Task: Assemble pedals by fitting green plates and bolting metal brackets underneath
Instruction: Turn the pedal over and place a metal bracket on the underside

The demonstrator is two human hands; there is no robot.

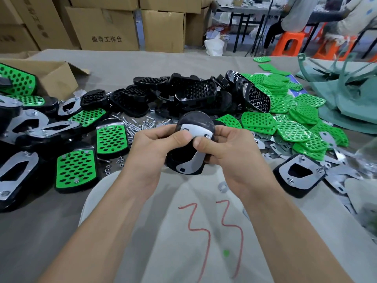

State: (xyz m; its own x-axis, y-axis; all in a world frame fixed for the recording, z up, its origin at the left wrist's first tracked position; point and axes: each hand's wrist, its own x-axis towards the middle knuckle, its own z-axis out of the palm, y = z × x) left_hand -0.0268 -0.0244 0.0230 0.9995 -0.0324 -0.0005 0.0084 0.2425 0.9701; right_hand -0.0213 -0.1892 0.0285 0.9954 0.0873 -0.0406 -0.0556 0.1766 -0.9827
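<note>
**Hands.** Your left hand (155,144) and right hand (230,152) both grip one black pedal (194,120), fingers curled round its sides. You hold it underside up, above the near part of the table (142,62). Both thumbs press on the metal bracket (197,130) that lies against the underside. Two bolt heads show at the bracket's upper corners, and its lower tab reaches the pedal's near end.

**Near field.** Loose bolts and nuts (133,126) lie scattered just beyond your left hand. Below your forearms lies a pale cloth (163,252) marked with a red "33".

**Left.** Finished pedals (75,170) rest with green plates facing up, others with brackets facing up.

**Centre, far.** A heap of bare black pedal shells (183,94) sits here.

**Right.** A pile of loose green plates (285,123) sits above spare brackets (338,172) and one bracketed pedal (299,174).

**Background.** Cardboard boxes (106,27) are stacked here.
</note>
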